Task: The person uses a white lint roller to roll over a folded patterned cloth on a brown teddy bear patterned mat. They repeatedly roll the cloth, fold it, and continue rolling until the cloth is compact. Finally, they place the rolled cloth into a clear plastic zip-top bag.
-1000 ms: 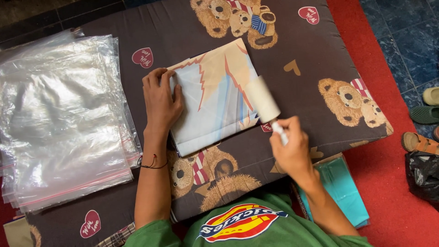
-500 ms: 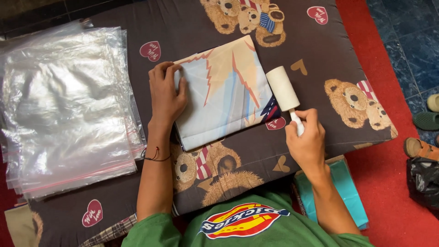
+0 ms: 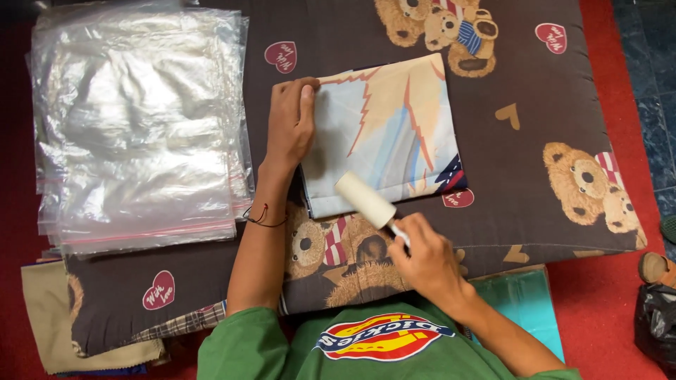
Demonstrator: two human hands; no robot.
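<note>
Head view: brown teddy-bear mattress (image 3: 535,112) on red floor. Folded pale printed cloth (image 3: 391,134) at frame centre. Left hand (image 3: 290,127) flat on its left edge, fingers together. Right hand (image 3: 422,260) gripping lint roller (image 3: 364,200) on cloth's lower edge. Clear plastic bags (image 3: 141,127) stacked upper left.

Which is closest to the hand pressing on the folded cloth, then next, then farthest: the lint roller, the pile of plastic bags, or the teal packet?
From the left hand:
1. Lint roller, lower right, on the folded cloth.
2. Plastic bags, leftward.
3. Teal packet, bottom right.
</note>
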